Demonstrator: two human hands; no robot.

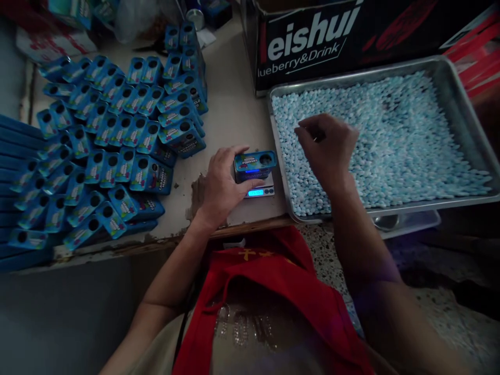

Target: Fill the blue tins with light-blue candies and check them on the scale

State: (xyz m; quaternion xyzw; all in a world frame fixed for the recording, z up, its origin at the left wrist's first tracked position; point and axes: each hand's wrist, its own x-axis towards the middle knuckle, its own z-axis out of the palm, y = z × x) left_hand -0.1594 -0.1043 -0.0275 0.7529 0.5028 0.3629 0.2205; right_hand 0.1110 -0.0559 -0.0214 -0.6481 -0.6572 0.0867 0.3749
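My left hand [224,179] has its fingers and thumb around a small blue candy box [255,160] labelled "Caramelo". That box rests on a small digital scale [269,182], whose display glows blue in front of my thumb. Over the left part of a metal tray [287,200] is my right hand [330,143], fingers curled in a pinch. What the pinch holds, if anything, is too small to make out. Light blue and white candies [398,151] spread across the tray in a thick layer.
Many blue candy boxes [125,130] with round holes on top stand packed together on the left of the worn table [224,104]. A black cardboard box [312,47] sits behind the tray. A can [194,15] stands at the back.
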